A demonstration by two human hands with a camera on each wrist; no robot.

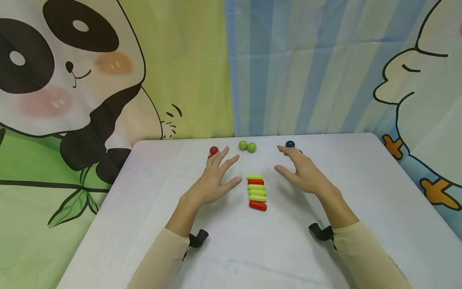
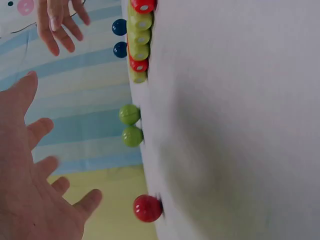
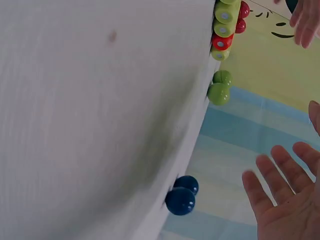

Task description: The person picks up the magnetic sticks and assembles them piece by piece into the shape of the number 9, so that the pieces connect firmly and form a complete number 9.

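Rods (image 1: 257,192), six short ones in red and yellow-green, lie side by side at the middle of a white-covered table (image 1: 231,257), making a neat column that runs from near to far. Each rod's long axis lies left to right, across the column; the nearest, a red one, slants slightly, its right end closer to the near edge. From near to far the colours go red, three yellow-green, red, yellow-green. Rounded ends with pale spots show in the wrist views. A left hand (image 1: 210,182) hovers left of the column, fingers and thumb spread wide, gripping nothing. A right hand (image 1: 306,173) hovers to the right, fingers extended, thumb apart, also empty. Along the far side sit two red balls (image 1: 214,150) at left, partly hidden by the left hand, two green balls (image 1: 243,145) touching at centre, and two dark blue balls (image 1: 290,143) at right, one mostly behind the right hand.
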